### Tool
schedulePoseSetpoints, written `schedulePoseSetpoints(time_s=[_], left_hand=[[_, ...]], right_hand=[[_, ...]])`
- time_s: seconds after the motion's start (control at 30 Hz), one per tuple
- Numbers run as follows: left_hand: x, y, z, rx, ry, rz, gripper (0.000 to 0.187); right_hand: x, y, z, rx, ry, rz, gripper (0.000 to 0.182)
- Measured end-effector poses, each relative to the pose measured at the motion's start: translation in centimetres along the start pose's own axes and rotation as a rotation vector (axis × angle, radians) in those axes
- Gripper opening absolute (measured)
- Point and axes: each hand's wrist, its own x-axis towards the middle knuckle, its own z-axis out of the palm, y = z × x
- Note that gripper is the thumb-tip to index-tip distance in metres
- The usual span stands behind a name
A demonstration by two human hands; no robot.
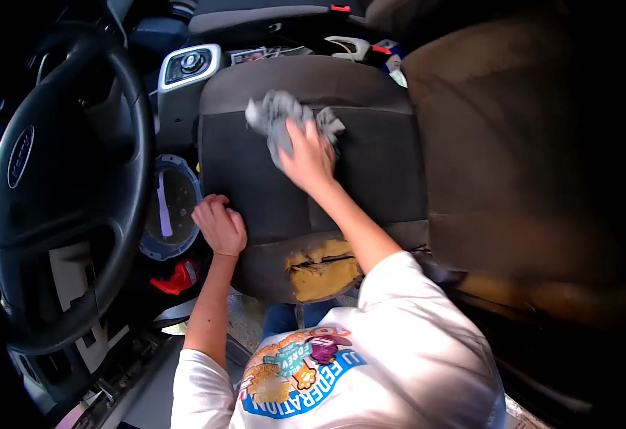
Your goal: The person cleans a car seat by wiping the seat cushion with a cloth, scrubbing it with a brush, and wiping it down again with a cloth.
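Note:
My right hand (309,159) grips a crumpled grey cloth (282,114) and presses it on the dark fabric seat cushion (256,171), toward its far half. The cloth and fingers are slightly blurred. At the cushion's left edge rests my left hand (221,225), its fingers curled over the border; whether anything is under them is hidden. Near my right forearm, the cushion's cover is torn and yellow foam (320,275) shows through. Just left of my left hand stands a round bucket (197,187) with a pale purple strip (163,207) inside.
A steering wheel (141,136) fills the left side. Beyond the seat are a console with a rotary knob (192,63) and a second seat (256,20). The seat backrest (499,143) rises at the right. A red object (175,277) lies below the bucket.

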Motion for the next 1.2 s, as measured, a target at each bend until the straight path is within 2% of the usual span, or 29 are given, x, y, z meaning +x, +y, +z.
schedulePoseSetpoints(time_s=[0.07,0.13,0.2,0.27,0.4,0.47,0.5,0.53,0.6,0.63,0.67,0.7,0.8,0.9,0.93,0.97,1.0,1.07,1.13,1.2], left_hand=[[-0.2,0.1,-0.1,0.018,-0.011,0.015,0.019],[-0.1,0.2,0.0,0.050,-0.017,0.008,0.021],[0.1,0.4,0.0,0.067,0.006,0.024,0.021],[0.0,0.4,0.0,0.090,0.023,0.051,0.022],[0.3,0.0,0.5,0.065,-0.014,0.007,0.021],[-0.1,-0.3,0.4,0.030,-0.015,0.017,0.020],[0.1,-0.3,0.3,0.023,0.009,0.040,0.020],[0.6,-0.3,0.5,0.023,0.015,0.031,0.020],[0.2,0.1,-0.1,0.064,-0.015,0.025,0.020],[0.2,0.2,-0.2,0.073,-0.023,0.027,0.021],[0.3,0.2,-0.2,0.067,-0.019,0.028,0.021],[0.3,0.3,-0.1,0.074,-0.012,0.022,0.022],[0.3,0.0,0.0,0.066,-0.009,0.009,0.022],[0.0,-0.2,0.5,0.037,-0.004,-0.003,0.023],[-0.1,-0.4,0.4,0.023,0.005,0.007,0.023],[-0.1,-0.4,0.4,0.017,0.002,0.009,0.024],[0.0,-0.4,0.2,0.008,-0.012,0.009,0.024],[0.0,-0.5,0.1,0.021,0.003,0.015,0.023],[0.1,-0.1,-0.2,-0.011,-0.027,-0.016,0.021],[0.0,0.0,-0.3,-0.007,-0.023,-0.023,0.021]], right_hand=[[-7.6,2.9,-4.9,-0.122,-0.146,-0.035,0.064],[-14.8,6.4,-8.8,-0.237,-0.189,0.103,0.071],[-16.7,8.9,-10.0,-0.361,-0.080,0.211,0.069],[-12.3,10.2,-7.6,-0.448,0.011,0.332,0.065],[3.8,14.1,-4.0,-0.483,0.206,0.448,0.048],[4.0,14.6,-3.7,-0.420,0.321,0.392,0.044],[2.3,13.6,-4.7,-0.330,0.229,0.410,0.046],[-0.9,12.3,-5.4,-0.311,0.097,0.325,0.050],[-9.4,8.1,-5.8,-0.228,-0.011,0.233,0.055],[-13.7,6.6,-5.8,-0.137,-0.108,0.267,0.059],[-17.2,4.4,-7.0,-0.276,-0.133,0.128,0.062],[-18.3,3.4,-8.1,-0.226,-0.229,0.060,0.062],[-13.3,5.2,-5.7,-0.327,-0.283,0.174,0.068],[-2.5,6.9,-1.8,-0.449,0.012,0.305,0.060],[1.6,7.3,-1.2,-0.406,0.056,0.333,0.053],[4.1,8.2,-0.3,-0.411,0.163,0.254,0.049],[4.2,8.0,-0.3,-0.410,0.133,0.277,0.048],[0.6,6.9,-2.1,-0.309,0.015,0.232,0.049],[-7.8,4.1,-4.0,-0.250,-0.119,0.133,0.053],[-15.2,2.2,-5.9,-0.250,-0.265,0.120,0.058]])
